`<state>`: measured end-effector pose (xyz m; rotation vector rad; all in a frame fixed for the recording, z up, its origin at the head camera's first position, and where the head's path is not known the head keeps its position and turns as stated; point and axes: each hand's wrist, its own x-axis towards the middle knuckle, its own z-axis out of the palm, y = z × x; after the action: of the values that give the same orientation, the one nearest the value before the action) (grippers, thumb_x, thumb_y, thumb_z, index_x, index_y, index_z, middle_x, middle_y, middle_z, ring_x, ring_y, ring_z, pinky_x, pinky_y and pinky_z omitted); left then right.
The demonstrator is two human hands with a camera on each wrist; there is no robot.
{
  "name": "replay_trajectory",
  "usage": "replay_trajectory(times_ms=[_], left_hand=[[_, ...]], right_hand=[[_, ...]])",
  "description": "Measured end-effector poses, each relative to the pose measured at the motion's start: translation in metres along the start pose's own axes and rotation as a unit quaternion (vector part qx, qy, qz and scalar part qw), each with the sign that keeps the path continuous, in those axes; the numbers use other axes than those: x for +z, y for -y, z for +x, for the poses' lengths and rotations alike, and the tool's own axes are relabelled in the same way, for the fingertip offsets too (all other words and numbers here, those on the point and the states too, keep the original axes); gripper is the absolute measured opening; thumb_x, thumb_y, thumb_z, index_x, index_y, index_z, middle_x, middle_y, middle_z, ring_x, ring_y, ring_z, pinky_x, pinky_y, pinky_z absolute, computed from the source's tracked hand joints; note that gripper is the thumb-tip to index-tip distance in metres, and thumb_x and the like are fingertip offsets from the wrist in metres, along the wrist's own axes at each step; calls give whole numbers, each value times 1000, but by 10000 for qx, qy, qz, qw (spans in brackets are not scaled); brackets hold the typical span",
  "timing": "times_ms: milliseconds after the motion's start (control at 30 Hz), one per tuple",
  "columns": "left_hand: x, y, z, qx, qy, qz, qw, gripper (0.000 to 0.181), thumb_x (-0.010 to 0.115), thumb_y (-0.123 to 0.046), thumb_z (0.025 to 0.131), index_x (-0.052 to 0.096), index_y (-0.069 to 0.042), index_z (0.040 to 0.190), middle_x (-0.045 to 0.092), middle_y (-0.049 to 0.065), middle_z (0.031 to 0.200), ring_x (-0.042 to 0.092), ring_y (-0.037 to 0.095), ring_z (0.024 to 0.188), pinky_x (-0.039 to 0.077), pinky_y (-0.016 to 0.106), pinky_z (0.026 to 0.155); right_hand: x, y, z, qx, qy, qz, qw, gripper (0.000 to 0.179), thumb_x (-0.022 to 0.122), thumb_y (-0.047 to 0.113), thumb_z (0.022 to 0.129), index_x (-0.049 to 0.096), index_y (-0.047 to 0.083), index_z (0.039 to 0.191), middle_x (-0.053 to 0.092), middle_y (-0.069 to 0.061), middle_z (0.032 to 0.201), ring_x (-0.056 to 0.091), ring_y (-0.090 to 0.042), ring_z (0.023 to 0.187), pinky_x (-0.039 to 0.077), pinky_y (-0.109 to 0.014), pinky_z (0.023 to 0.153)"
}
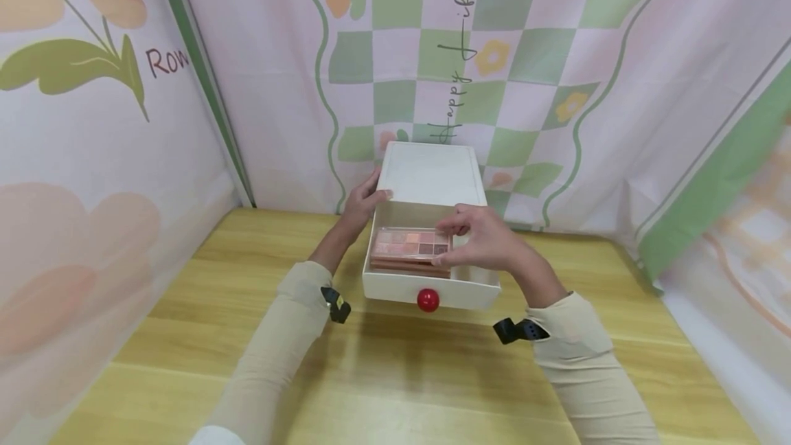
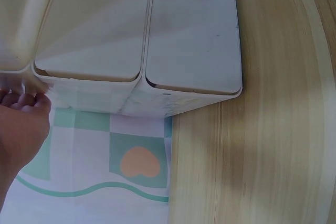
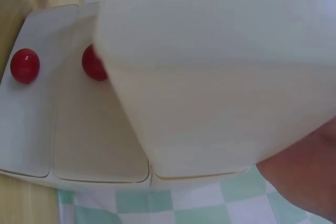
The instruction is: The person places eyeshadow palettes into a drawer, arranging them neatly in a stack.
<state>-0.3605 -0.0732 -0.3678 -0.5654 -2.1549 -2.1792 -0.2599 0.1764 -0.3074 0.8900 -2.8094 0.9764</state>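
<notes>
A white drawer cabinet (image 1: 432,174) stands at the back of the table with its top drawer (image 1: 389,287) pulled out. Inside lies an eyeshadow palette (image 1: 404,242) with pink and brown pans under a clear lid, on top of other flat brown cases (image 1: 402,266). My right hand (image 1: 488,242) pinches the palette's right end, thumb at the near edge and fingers at the far one. At the cabinet's left side my left hand (image 1: 360,206) grips the upper edge, its thumb over the top. The left wrist view shows those fingers (image 2: 26,100) against the side wall.
A red round knob (image 1: 428,300) sticks out from the drawer front. Below, closed drawers (image 2: 191,35) with red knobs show in both wrist views. Printed curtains (image 1: 278,88) hang behind and on both sides of the wooden table (image 1: 395,390).
</notes>
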Motion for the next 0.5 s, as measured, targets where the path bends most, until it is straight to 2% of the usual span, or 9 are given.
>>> replay_trajectory(times_ms=[167, 367, 500], left_hand=[[0, 0, -1, 11, 19, 9, 10000, 75, 56, -19, 96, 21, -6, 161, 21, 9, 171, 28, 30, 157, 31, 43, 128], [0, 0, 0, 33, 26, 14, 10000, 75, 56, -19, 96, 21, -6, 161, 20, 9, 171, 28, 30, 157, 33, 43, 127], [0, 0, -1, 4, 35, 32, 10000, 76, 56, -20, 96, 20, -7, 162, 19, 9, 172, 30, 31, 156, 36, 45, 125]], right_hand=[[0, 1, -1, 62, 118, -110, 9998, 56, 91, 26, 71, 74, 4, 119, 69, -2, 98, 65, -22, 99, 59, -47, 91], [1, 4, -1, -214, 199, -513, 9983, 56, 90, 26, 72, 73, 3, 121, 69, -2, 98, 63, -25, 94, 53, -33, 78], [0, 4, -2, -313, 155, -592, 9976, 59, 90, 26, 74, 71, 0, 123, 71, -6, 104, 65, -27, 99, 57, -39, 84]])
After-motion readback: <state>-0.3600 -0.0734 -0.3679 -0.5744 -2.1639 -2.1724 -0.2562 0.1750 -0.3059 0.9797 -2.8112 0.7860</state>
